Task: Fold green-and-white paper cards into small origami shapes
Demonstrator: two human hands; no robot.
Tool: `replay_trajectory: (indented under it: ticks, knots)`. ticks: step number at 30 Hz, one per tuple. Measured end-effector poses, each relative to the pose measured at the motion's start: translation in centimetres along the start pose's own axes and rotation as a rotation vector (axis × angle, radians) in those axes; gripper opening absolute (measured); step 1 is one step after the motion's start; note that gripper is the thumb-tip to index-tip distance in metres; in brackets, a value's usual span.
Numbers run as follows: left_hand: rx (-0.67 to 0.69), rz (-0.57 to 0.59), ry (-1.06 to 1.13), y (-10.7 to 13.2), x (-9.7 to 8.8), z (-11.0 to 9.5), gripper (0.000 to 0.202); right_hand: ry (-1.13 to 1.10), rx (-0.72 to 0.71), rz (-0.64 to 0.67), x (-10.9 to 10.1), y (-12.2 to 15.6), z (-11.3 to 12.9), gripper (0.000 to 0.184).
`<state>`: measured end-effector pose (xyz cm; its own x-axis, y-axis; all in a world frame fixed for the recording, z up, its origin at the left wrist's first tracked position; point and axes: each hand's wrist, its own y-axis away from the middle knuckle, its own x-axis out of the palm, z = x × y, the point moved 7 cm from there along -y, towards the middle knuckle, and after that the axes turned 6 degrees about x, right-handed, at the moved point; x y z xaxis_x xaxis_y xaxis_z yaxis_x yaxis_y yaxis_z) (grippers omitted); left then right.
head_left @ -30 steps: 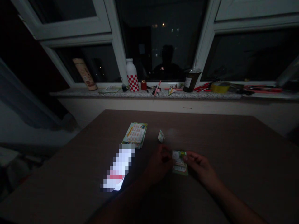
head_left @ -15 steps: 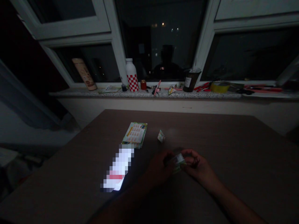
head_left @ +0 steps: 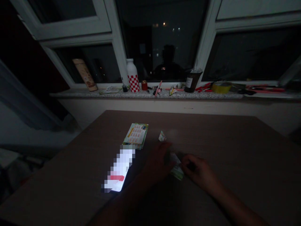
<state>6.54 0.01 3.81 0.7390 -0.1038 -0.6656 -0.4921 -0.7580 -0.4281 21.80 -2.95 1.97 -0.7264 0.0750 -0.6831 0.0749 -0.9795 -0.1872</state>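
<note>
A small green-and-white printed paper (head_left: 177, 172) lies low over the table between my hands. My right hand (head_left: 199, 169) has its fingers curled and pinches the paper's right edge. On the left side, my left hand (head_left: 158, 161) is spread, its thumb resting at the paper's left edge and its fingers stretched forward. Just beyond those fingers stands a small folded paper piece (head_left: 162, 136) with a pointed top. A stack of printed cards (head_left: 136, 134) with calendar-like grids lies further left. Dim light hides part of both hands' fingers.
A lit phone (head_left: 121, 169) lies left of my left arm on the brown table (head_left: 211, 131). Along the windowsill (head_left: 150, 94) stand a checkered bottle (head_left: 133, 77), a tan flask (head_left: 85, 75), a dark cup (head_left: 192, 81), a red jar (head_left: 144, 85) and yellow tape (head_left: 221, 88).
My left hand has opened and its fingers have reached forward toward the folded piece. The paper has turned and shows more of its surface. The right hand has shifted slightly and curled more.
</note>
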Motion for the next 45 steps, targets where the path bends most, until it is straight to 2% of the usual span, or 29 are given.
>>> replay_trajectory:
  ticks: [2,5,7,9,11,15,24,30,45]
  knots:
    - [0.126,0.06,-0.049,0.0,-0.1,-1.3,0.051,0.031,-0.035,0.012,0.1,0.0,0.2,0.006]
    - [0.289,0.291,-0.088,0.4,1.1,-2.8,0.05,0.053,-0.044,0.056,0.4,0.0,0.3,0.013]
    - [0.34,0.413,-0.136,0.7,2.1,-3.0,0.041,0.075,-0.029,0.068,0.5,-0.1,0.0,0.019]
    - [0.354,0.464,-0.189,0.8,2.7,-2.7,0.024,0.12,-0.025,0.079,0.7,-0.1,-0.2,0.022]
    - [0.352,0.476,-0.214,0.7,3.0,-2.3,0.015,0.184,-0.041,0.097,0.8,-0.1,-0.3,0.019]
    - [0.349,0.485,-0.204,0.8,3.0,-2.0,0.012,0.249,-0.069,0.12,0.9,-0.2,-0.7,0.014]
    - [0.34,0.502,-0.193,0.8,2.8,-2.1,0.013,0.071,-0.132,0.152,0.6,-0.6,-1.3,0.016]
    - [0.325,0.512,-0.2,0.7,2.7,-2.1,0.012,0.009,-0.098,0.159,0.7,-0.9,-2.3,0.024]
    - [0.274,0.466,-0.196,0.4,2.7,-1.8,0.014,0.111,-0.056,0.094,0.9,-0.8,-2.4,0.027]
